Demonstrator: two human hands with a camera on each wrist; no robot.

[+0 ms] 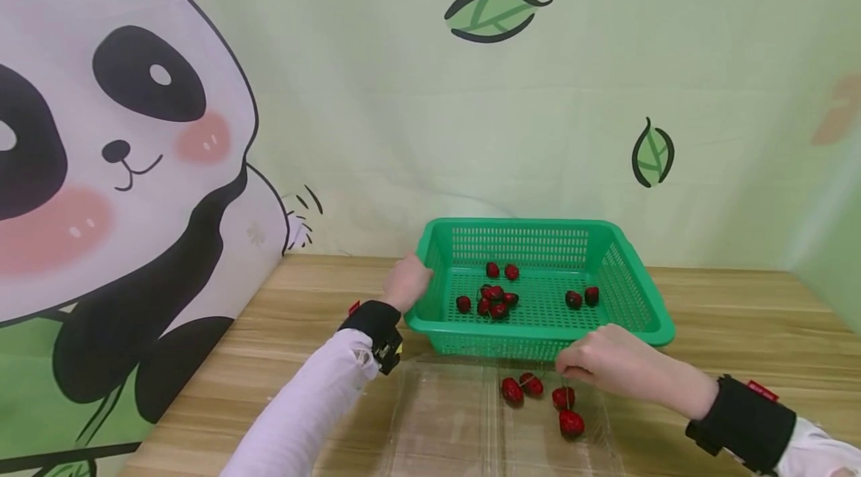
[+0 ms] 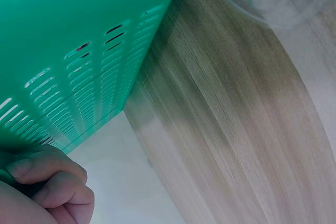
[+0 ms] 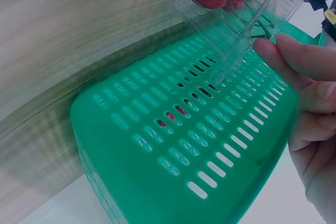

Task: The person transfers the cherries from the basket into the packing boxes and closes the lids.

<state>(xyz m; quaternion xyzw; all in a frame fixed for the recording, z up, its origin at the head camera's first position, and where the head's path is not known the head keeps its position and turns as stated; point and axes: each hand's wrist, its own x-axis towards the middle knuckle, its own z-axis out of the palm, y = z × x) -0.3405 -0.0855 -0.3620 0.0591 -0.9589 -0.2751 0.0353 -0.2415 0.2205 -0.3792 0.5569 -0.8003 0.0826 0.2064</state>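
My left hand (image 1: 407,282) grips the left rim of a green plastic basket (image 1: 531,346). In the left wrist view its fingers (image 2: 60,174) curl at the basket's edge. Several dark red cherries (image 1: 495,293) lie inside the basket, mostly in a cluster left of centre. In front of the basket, my right hand (image 1: 612,365) pinches the stems of a pair of cherries (image 1: 572,424) over a clear plastic container (image 1: 440,417). Another joined pair of cherries (image 1: 512,392) lies in the container's right part. The right wrist view shows thumb and forefinger together on the green stems (image 3: 265,31).
The wooden table (image 1: 323,290) carries the basket and container. A pale green cloth (image 1: 403,125) printed with a panda and leaves hangs right behind the basket. The container touches or nearly touches the basket's front wall.
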